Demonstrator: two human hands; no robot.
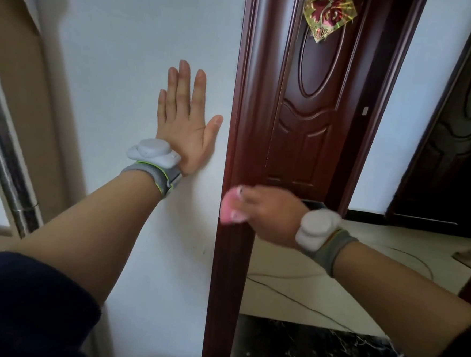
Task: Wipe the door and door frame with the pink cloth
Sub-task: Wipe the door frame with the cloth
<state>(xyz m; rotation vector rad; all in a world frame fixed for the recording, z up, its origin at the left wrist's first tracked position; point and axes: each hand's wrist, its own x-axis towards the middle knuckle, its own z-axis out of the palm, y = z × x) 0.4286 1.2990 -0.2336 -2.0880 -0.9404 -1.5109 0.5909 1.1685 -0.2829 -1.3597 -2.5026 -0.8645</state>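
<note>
Pink cloth (231,208), gripped by the right hand (268,214), meets the door frame (241,123); left hand (185,119), ten o'clock, lies flat on wall (125,59). Best pressed firmly along the grooves.

You're facing a plain white painted wall (121,45). To your left runs a shiny metal pipe (8,145). Beyond the black veined marble sill (300,350) lies a pale cream floor (375,271) (thin dark cables (303,305) trail across it).

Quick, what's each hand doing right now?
Left hand: open, flat on the wall.
Right hand: holds the pink cloth against the door frame.
</note>
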